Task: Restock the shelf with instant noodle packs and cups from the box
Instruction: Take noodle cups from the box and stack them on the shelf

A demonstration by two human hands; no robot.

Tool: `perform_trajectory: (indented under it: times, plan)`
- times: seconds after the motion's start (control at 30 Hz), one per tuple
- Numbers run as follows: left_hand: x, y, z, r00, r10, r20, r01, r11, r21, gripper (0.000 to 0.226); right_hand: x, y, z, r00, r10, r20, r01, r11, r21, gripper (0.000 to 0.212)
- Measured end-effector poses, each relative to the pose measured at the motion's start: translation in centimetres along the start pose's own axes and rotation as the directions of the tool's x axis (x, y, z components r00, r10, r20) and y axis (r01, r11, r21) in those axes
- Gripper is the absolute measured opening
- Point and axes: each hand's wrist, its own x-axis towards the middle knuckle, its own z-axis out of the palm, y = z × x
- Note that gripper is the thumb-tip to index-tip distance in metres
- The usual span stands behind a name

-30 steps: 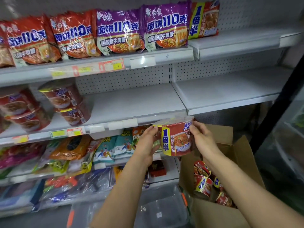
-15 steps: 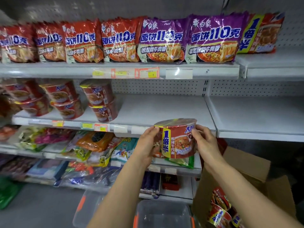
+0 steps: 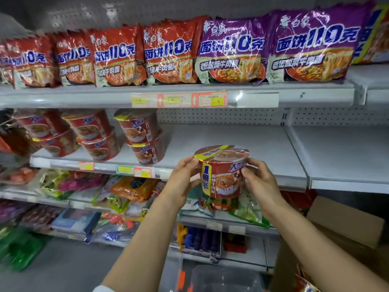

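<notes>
Grey metal shelving fills the frame in front of you, backed by perforated panels. Your left hand (image 3: 185,180) and right hand (image 3: 260,182) both grasp one red noodle cup (image 3: 221,173), fingers curled round its sides, at centre frame. You hold it upright, just in front of the front edge of the middle shelf (image 3: 231,140), whose bare grey surface stretches from the centre to the right of the frame.

On that same shelf, at centre left, stand stacked cups (image 3: 139,135) of the same red kind, two high, in three columns. Along the top shelf (image 3: 294,95) you have a row of upright noodle packs: red packs (image 3: 117,55) from the upper left to the middle, purple packs (image 3: 271,47) at the upper right. Yellow and orange price labels (image 3: 179,100) sit on that shelf's front rail.

Below your hands, lower shelves hold mixed coloured snack bags (image 3: 132,186), somewhat blurred. At the lower right of the frame is the brown cardboard box (image 3: 345,220), its flap open. A clear plastic bin (image 3: 225,279) shows at the bottom edge, and grey floor (image 3: 63,270) lies at the lower left.
</notes>
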Motion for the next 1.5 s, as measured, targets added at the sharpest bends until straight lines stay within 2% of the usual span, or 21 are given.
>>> perform_trajectory:
  times: [0.27,0.5,0.67,0.83,0.97,1.1,1.27,1.5]
  plan:
    - [7.6,3.7,-3.6,0.998,0.020,0.058,-0.020,1.000,-0.003,0.019,5.1,-1.0,6.6,0.999,-0.038,-0.033,0.036,0.998,-0.049,0.026]
    - [13.7,5.6,-6.1,0.993,-0.004,0.121,0.005,1.000,-0.005,0.036,9.5,-0.1,10.8,1.000,-0.015,-0.024,0.013,0.995,-0.095,0.031]
    - [17.1,5.3,-6.8,0.992,-0.021,0.127,0.031,0.997,-0.077,0.030,11.6,0.7,12.5,1.000,0.005,-0.017,-0.008,0.989,-0.149,0.036]
    - [18.0,4.1,-7.1,0.995,-0.024,0.101,0.031,0.997,-0.071,0.020,12.1,1.4,12.6,0.998,0.060,-0.030,-0.063,0.987,-0.148,0.038]
    - [18.3,3.4,-7.6,0.994,-0.029,0.106,0.029,1.000,-0.006,0.021,12.1,1.6,12.8,0.996,0.083,-0.031,-0.086,0.985,-0.152,0.040]
    - [18.4,3.5,-7.8,0.993,-0.023,0.116,0.024,1.000,-0.010,0.024,12.2,1.4,12.9,0.995,0.092,-0.029,-0.096,0.980,-0.172,0.048]
    - [18.2,3.6,-7.8,0.990,-0.033,0.134,0.030,0.999,0.024,0.022,12.3,0.8,12.7,0.995,0.099,-0.018,-0.101,0.975,-0.195,0.041]
    - [18.0,3.7,-7.8,0.990,-0.049,0.135,0.043,0.998,0.049,0.022,12.2,0.9,12.7,0.994,0.109,-0.024,-0.111,0.968,-0.224,0.046]
